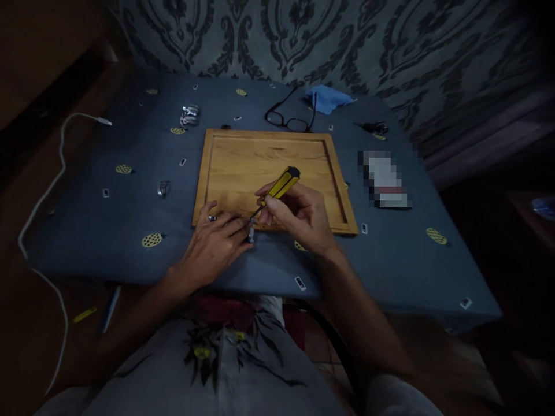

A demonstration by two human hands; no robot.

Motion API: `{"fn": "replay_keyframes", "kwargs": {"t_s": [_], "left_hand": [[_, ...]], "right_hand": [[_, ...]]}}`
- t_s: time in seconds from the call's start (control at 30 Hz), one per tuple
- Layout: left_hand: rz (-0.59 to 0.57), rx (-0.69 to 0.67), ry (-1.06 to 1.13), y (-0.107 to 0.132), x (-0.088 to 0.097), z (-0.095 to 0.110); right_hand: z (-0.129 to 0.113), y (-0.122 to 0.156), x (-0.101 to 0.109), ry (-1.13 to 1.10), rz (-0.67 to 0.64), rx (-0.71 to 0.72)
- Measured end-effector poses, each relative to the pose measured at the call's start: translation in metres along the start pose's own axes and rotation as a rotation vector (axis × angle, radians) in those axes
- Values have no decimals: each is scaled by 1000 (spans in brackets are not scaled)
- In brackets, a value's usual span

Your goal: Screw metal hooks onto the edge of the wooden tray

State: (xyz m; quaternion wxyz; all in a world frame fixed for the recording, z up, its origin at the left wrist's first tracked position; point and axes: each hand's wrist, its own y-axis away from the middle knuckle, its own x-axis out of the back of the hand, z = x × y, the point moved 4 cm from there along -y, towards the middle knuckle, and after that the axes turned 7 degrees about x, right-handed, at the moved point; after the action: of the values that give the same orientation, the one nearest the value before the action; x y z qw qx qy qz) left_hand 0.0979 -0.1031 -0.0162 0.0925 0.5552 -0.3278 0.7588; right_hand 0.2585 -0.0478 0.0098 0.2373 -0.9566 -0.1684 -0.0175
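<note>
A wooden panel [269, 159] with a raised frame lies on the cloth-covered table. In my right hand [306, 216] is a screwdriver [281, 184] with a yellow and black handle, tilted so its tip points down-left to the panel's near edge. There, a small silver metal hinge [251, 232] sits at the edge. My left hand [219, 240] rests palm down over the near-left edge, the hinge between its index fingertip and thumb. The screwdriver's tip meets the hinge close to those fingertips; any screw there is too small to make out.
More metal hinges [189, 115] lie at the back left, with another single hinge [163, 188] left of the panel. Eyeglasses [288, 122], a blue cloth [329, 99], dark keys-like item [375, 127] and a blurred-out pack [385, 179] are beyond and right. A white cable [63, 156] hangs left.
</note>
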Motion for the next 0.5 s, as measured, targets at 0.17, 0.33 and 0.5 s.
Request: {"fn": "replay_keyframes", "kwargs": {"t_s": [0.17,0.33,0.5], "left_hand": [[-28,1,-10,1,0,0],[-36,3,-30,1,0,0],[-23,-11,-24,0,2,2]], "right_hand": [[2,0,0,41,43,10],[7,-1,-3,-67,89,-16],[5,-3,-2,-92,74,-7]]}}
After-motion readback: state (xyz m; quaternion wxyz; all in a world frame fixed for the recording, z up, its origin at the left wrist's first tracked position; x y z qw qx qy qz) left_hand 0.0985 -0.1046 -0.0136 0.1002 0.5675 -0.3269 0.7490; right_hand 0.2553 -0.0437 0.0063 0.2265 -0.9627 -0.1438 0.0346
